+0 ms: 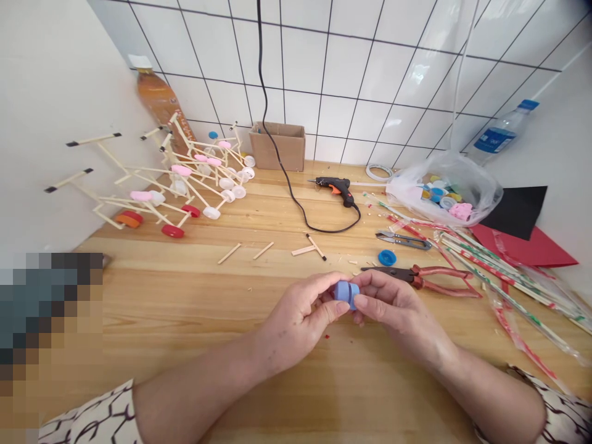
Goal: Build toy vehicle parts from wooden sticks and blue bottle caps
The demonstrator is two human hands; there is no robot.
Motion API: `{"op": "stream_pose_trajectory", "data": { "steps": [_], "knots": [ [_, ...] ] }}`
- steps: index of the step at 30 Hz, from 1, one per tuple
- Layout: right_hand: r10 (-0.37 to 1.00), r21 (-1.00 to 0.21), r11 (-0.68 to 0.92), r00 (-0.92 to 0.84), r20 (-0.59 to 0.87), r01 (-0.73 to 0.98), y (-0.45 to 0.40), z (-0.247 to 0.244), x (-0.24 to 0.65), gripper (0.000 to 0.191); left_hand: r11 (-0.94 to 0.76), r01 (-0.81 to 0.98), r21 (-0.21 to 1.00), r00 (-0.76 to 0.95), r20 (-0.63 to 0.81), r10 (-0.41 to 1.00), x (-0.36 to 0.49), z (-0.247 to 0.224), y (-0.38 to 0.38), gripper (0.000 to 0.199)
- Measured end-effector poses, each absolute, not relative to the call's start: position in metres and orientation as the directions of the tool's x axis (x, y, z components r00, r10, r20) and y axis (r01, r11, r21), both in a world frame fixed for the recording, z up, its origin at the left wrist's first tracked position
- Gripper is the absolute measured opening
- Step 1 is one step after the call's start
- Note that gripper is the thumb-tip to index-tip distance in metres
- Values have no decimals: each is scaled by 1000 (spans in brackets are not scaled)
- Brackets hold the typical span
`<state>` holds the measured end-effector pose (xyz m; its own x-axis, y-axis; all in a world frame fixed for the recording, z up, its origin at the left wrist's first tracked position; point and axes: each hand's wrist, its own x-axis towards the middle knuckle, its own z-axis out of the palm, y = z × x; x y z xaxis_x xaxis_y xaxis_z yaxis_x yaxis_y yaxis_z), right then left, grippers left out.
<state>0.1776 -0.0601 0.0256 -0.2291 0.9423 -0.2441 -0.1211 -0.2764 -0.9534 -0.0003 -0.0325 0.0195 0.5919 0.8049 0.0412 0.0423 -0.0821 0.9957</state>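
Between both hands is a pair of light-blue bottle caps [345,292], set against each other with a narrow dark gap. My left hand [303,311] grips them from the left, thumb on the near side. From the right, the thumb and fingers of my right hand [393,305] pinch the same caps. Just beyond my right hand lie red-handled pliers [419,275] and a loose blue bottle cap [387,257]. Short wooden stick pieces [263,250] rest ahead of my left hand, and a T-shaped stick piece with black ends [312,248] lies near them.
Stick-built models with bottle-cap wheels [185,179] crowd the left back. A glue gun [337,187], cardboard box [280,147] and bag of caps [444,191] stand along the wall. Snips [404,239] and wrapped sticks [513,271] lie right. Two bottles stand in the corners.
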Motion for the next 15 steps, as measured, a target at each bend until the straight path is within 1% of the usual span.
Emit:
{"op": "stream_pose_trajectory", "data": {
  "steps": [7,15],
  "knots": [
    [947,-959,-267,-210,-242,-98,-62,28,175,24,-116,75,990,618,45,785,-1,20,-33,26],
    [960,-975,-198,-220,-173,-101,-63,31,173,16,-231,114,966,582,124,804,0,24,-36,25]
  ]
}}
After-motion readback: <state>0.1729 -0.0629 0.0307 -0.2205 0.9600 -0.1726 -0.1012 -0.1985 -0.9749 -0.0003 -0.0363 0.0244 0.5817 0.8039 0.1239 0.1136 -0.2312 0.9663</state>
